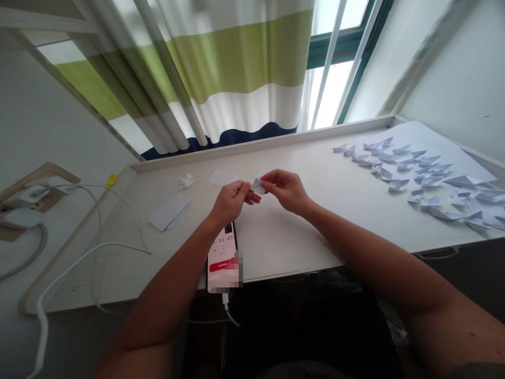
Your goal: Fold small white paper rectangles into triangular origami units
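Observation:
Between my two hands, above the middle of the white desk (288,231), is a small folded piece of white paper (258,186). My left hand (232,200) pinches its left edge between thumb and fingers. On the other side my right hand (287,190) grips it, thumb in front and fingers curled behind. A flat white paper sheet (223,178) lies just beyond my left hand. Further left rests a small stack of white paper slips (169,212). Many folded paper boats (398,184) stand in rows on the right of the desk.
A phone (221,263) with a cable plugged in lies at the front edge, below my left wrist. Crumpled white paper (186,181) sits at the back left. White cables (98,243) run from a power strip (29,200) across the left side. A striped curtain (236,68) hangs behind.

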`<state>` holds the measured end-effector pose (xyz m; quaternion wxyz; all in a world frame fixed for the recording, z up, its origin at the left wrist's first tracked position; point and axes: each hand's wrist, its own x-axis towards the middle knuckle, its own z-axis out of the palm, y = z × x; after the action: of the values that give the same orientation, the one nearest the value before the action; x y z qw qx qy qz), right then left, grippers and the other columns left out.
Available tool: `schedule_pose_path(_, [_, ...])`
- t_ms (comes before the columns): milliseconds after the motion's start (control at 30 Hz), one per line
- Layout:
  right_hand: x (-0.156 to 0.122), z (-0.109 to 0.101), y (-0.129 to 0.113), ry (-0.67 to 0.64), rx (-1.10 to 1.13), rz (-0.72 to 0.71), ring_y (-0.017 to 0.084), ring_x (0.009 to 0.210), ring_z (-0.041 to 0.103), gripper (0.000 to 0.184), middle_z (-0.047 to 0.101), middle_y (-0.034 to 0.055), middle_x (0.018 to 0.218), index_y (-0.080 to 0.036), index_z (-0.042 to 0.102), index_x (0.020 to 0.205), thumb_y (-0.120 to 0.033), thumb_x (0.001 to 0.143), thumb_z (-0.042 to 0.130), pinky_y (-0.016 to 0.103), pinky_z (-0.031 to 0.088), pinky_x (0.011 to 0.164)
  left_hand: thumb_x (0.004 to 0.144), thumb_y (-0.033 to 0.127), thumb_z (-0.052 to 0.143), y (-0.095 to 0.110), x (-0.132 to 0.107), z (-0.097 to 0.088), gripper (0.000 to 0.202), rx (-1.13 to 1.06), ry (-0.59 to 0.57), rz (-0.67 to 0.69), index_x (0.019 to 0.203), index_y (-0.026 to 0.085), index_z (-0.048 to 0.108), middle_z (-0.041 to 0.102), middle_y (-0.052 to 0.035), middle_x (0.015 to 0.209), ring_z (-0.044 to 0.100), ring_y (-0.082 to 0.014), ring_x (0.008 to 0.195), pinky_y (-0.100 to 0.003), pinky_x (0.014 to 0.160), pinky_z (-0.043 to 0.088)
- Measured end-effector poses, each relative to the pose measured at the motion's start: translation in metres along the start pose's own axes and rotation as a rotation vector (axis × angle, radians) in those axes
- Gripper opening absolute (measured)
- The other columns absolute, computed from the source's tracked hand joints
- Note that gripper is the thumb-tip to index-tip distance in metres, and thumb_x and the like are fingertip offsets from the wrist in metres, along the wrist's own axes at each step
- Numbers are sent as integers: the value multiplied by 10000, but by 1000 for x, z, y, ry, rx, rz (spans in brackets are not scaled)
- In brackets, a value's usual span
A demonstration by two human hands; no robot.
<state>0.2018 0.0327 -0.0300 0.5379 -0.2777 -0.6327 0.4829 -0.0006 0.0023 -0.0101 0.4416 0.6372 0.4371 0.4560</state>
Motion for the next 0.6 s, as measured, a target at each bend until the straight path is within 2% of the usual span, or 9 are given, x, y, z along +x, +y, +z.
schedule_pose_path(100, [0,0,0,4,9,-11,199,828,748,454,801,58,919,-209,768,977,-616,819,894,406,659,797,986,729,632,0,0,-1,604,-14,3,8,1006,140,766,849,-146,903,819,-242,786,-371,730,650])
schedule_pose_path(167, [0,0,0,4,22,-14,197,833,752,454,802,54,922,-210,765,983,-611,817,897,401,659,800,945,708,710,0,1,-2,574,17,-6,33,1028,145,788,851,-137,913,820,-243,801,-358,728,642])
schedule_pose_path(267, [0,0,0,-4,21,-15,187,806,743,456,794,42,898,-214,760,1000,-611,820,895,385,652,777,888,633,817,1,0,-1,477,76,-10,54,987,166,816,850,-115,884,812,-240,799,-344,716,625])
schedule_pose_path(433, [-1,0,0,-35,6,-22,185,805,749,447,789,40,891,-214,761,1029,-602,840,880,370,646,763,934,573,782,5,-1,0,397,75,-22,34,896,180,817,848,-108,863,804,-230,804,-331,701,603])
schedule_pose_path(600, [-1,0,-2,-68,-4,39,187,804,753,462,810,59,897,-194,789,999,-616,832,874,367,644,762,935,548,784,7,-1,-3,356,109,-65,39,885,197,817,835,-90,806,791,-225,763,-326,672,575])
